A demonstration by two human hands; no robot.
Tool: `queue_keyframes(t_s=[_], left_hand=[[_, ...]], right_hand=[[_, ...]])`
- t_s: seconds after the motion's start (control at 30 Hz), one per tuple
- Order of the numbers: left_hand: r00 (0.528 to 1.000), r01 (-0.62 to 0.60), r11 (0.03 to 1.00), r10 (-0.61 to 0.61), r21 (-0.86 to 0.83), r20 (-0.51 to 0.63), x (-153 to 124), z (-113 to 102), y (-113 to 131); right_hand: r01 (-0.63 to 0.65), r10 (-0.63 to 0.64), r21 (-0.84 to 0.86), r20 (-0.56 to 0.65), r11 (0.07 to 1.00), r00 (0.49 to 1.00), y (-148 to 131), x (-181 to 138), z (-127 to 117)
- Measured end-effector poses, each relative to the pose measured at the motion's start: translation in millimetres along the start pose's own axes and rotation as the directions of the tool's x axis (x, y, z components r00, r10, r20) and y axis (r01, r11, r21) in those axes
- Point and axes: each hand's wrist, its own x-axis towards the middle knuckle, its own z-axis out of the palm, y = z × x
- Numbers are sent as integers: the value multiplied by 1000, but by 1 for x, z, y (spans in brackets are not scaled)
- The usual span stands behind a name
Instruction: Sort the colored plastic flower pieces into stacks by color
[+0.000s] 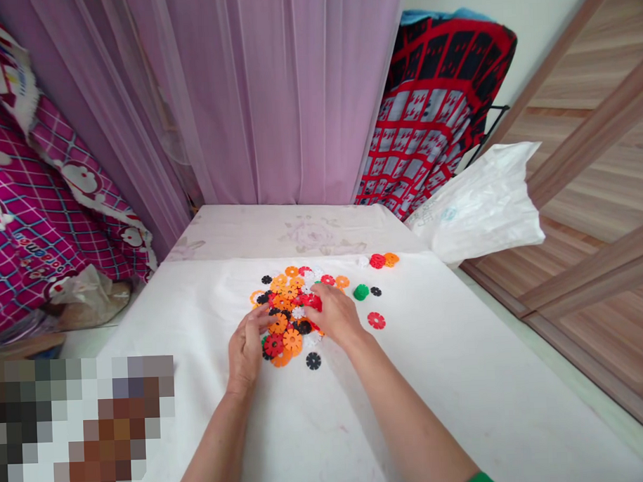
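A heap of flat plastic snowflake discs (288, 307) in orange, red, black and white lies on a white cloth (453, 377). My left hand (247, 350) rests at the heap's near left edge, fingers curled onto an orange and a red disc. My right hand (334, 314) lies on the heap's right side, its fingertips pinched on a red disc (314, 302). Loose discs lie around: a black disc (314, 361) in front, a red one (375, 321) to the right, a green one (360, 292), and a red and orange pair (382, 260) further back.
The cloth covers a low table (294, 231) that stands against a pink curtain (274, 95). A white plastic bag (481, 204) lies at the right edge. A red patterned blanket (437, 103) hangs behind it. Pink bedding (40, 208) is piled at the left.
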Motion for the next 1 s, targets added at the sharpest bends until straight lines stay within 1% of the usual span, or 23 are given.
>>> queue_keyframes(t_s=[0.07, 0.1, 0.17, 0.23, 0.3, 0.37, 0.5, 0.73, 0.9, 1.0], left_hand=[[1000, -5, 1000, 5, 22, -1, 1, -1, -1], [1000, -14, 999, 15, 34, -3, 1, -1, -1], [999, -30, 998, 30, 47, -17, 1, -1, -1], [999, -33, 998, 34, 50, -24, 1, -1, -2], [999, -36, 997, 38, 65, -29, 1, -1, -3], [998, -50, 995, 54, 91, -34, 0, -2, -4], [997, -57, 993, 63, 107, -50, -1, -3, -2], [997, -22, 995, 28, 95, -69, -5, -5, 0], [997, -18, 994, 26, 106, -74, -6, -6, -4], [998, -22, 994, 29, 106, -64, -6, -6, -2]], right_hand=[[17, -8, 96, -88, 995, 996, 24, -14, -4], [12, 7, 133, -140, 991, 990, 39, -21, -6], [-64, 105, 183, -224, 981, 969, 73, -35, -12], [-129, 184, 233, -234, 964, 955, 106, -48, -16], [-136, 190, 255, -204, 957, 960, 130, -57, -18], [-123, 174, 267, -173, 956, 970, 143, -64, -16], [-74, 120, 274, -152, 959, 981, 144, -68, -8], [-23, 65, 206, -198, 978, 978, 141, -70, 0], [-33, 60, 142, -192, 989, 980, 139, -70, 1], [-16, 43, 130, -202, 991, 978, 140, -70, 3]])
